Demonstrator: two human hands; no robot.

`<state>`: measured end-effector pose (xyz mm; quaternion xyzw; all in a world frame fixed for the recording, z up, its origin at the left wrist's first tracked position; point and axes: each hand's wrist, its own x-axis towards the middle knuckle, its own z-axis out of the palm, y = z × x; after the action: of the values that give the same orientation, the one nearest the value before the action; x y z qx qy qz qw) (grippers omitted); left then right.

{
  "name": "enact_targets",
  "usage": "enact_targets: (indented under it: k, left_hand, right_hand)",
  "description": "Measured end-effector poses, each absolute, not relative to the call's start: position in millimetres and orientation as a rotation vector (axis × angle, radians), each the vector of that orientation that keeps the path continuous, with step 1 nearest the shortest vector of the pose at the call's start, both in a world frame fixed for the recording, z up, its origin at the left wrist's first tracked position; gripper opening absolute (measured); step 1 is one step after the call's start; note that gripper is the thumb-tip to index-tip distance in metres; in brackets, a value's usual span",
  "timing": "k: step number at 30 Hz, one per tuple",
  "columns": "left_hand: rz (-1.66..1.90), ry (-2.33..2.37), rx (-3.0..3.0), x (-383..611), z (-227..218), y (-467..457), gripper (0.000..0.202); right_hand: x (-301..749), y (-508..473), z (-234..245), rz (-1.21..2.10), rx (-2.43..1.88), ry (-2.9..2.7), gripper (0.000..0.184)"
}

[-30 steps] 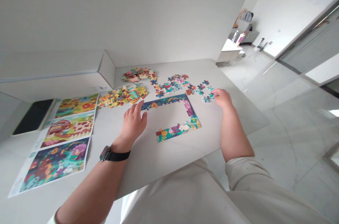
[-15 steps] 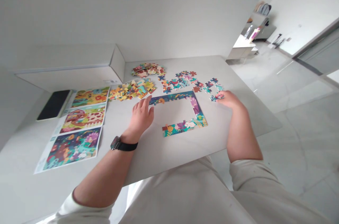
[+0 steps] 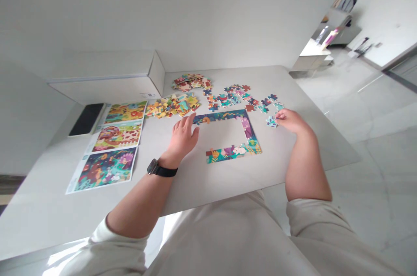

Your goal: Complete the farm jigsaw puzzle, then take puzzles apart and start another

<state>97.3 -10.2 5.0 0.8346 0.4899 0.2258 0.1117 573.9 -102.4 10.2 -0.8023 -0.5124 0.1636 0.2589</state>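
A partly built jigsaw frame (image 3: 245,127) lies on the white table (image 3: 211,180), its top, right and bottom edges joined. My left hand (image 3: 183,138), with a black watch on the wrist, rests flat and open on the table at the frame's upper left end. My right hand (image 3: 289,120) is to the right of the frame, its fingers pinched on a small teal puzzle piece (image 3: 271,122) lifted slightly off the table. Loose blue and pink pieces (image 3: 237,96) are scattered just beyond the frame.
A yellow pile of pieces (image 3: 171,106) and a reddish pile (image 3: 191,81) lie further back. A sheet with three reference pictures (image 3: 110,145) lies at the left, beside a black phone (image 3: 87,119) and a white box (image 3: 107,78). The table's right edge is near my right arm.
My right hand has picked a teal piece out of the loose pieces and drawn it back a little. My left hand stays on the table. The camera has shifted, so everything sits further right.
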Motion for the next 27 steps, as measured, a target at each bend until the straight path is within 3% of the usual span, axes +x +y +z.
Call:
enact_targets:
  k: [3, 15, 21, 27]
  left_hand:
    - [0.684, 1.413, 2.454, 96, 2, -8, 0.062]
    - [0.692, 1.377, 2.461, 96, 2, -7, 0.062]
    - [0.759, 1.331, 2.479, 96, 0, -6, 0.060]
    - [0.941, 1.146, 2.327, 98, 20, -10, 0.045]
  right_hand:
    - [563, -101, 22, 0.554, -2.066, -1.267, 0.012]
    - [539, -98, 35, 0.746, -1.913, -1.008, 0.021]
    - [517, -87, 37, 0.690, -1.693, -1.089, 0.032]
    - [442, -68, 58, 0.678, -1.336, -1.377, 0.033]
